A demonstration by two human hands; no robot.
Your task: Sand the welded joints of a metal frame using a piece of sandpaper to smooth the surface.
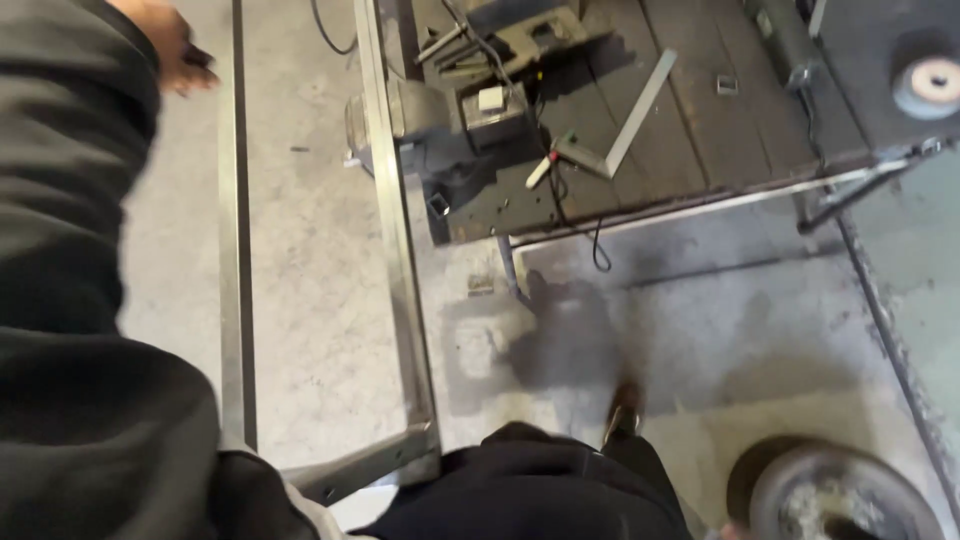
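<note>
Steel is the main material in the head view — a rectangular frame of square tube lies across the grey concrete floor, and it serves as the landmark here. Its left rail runs up the picture just right of a dark sleeve, its right rail runs parallel to it, and a short cross member joins the two near the bottom edge.

At the top left, beyond the far end of the left rail, the left hand shows past the cuff of the dark sleeve. It is blurred; the fingers look loosely curled, and I cannot tell whether they close on anything. It is near the left rail but apart from it, with nothing seen in its grasp. The right hand does not appear.

Right of the frame, and touching or just beside its right rail, stands a dark worktable. On it lie a metal square, a small grey box and loose cables. A round grinding disc sits at the table's far right corner.

Below the table, on the stained floor, a shoe points up — dark trousers fill the bottom middle. A round metal wheel lies well right of the frame's cross member, at the bottom right.
</note>
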